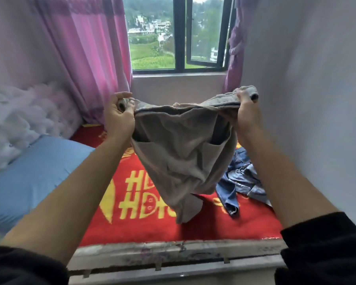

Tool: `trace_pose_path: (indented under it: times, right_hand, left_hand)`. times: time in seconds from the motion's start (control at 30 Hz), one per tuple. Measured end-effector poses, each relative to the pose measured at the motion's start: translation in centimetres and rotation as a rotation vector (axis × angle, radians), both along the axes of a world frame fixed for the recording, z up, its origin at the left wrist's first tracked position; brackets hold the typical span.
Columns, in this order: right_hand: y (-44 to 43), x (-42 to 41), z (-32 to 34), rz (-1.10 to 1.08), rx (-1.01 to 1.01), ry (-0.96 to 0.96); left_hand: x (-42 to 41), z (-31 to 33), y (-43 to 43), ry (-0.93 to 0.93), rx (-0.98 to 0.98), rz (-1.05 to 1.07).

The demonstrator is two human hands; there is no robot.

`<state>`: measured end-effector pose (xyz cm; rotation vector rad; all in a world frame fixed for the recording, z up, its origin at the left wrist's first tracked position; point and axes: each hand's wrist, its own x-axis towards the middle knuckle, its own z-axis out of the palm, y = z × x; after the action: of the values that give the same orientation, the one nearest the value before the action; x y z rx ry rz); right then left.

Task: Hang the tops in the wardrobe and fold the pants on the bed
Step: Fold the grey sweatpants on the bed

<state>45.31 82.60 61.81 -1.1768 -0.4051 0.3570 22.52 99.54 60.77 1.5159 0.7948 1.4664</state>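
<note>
- A blue pillow point(35, 171) is seen at the left edge of the frame, lying on the bed beside a white tufted headboard point(19, 120).
- A pink curtain point(86, 54) is hung in the upper left of the frame, next to a dark-framed window point(179, 33) at top centre.
- The left hand point(118, 116) is closed on one end of the waistband of a pair of grey pants point(179, 153), left of centre.
- The grey pants are held up in mid-frame above a red blanket point(193, 227) printed with yellow letters; their lower end is seen reaching down to the blanket.
- The right hand point(245, 112) is clenched on the other end of the waistband, right of centre.
- A pair of blue jeans point(238, 177) is left crumpled on the blanket, at lower right of the grey pants, near the white wall point(306, 79).
- Dark sleeves are pushed up on both forearms at the bottom corners.
</note>
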Motion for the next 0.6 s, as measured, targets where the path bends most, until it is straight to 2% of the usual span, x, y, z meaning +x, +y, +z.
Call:
trace_pose_path:
  times: [0.37, 0.5, 0.6]
  right_hand:
    - [2.6, -4.4, 4.7, -0.108, 0.082, -0.153]
    - [4.6, -3.0, 4.0, -0.122, 0.028, -0.201]
    - [7.3, -1.0, 2.6, -0.149, -0.050, -0.196]
  left_hand:
    - [-4.5, 5.1, 2.8, -0.063, 0.072, -0.026]
    - [-3.0, 4.9, 5.2, -0.070, 0.082, -0.005]
    - [-0.5, 4.4, 9.0, -0.193, -0.023, -0.034]
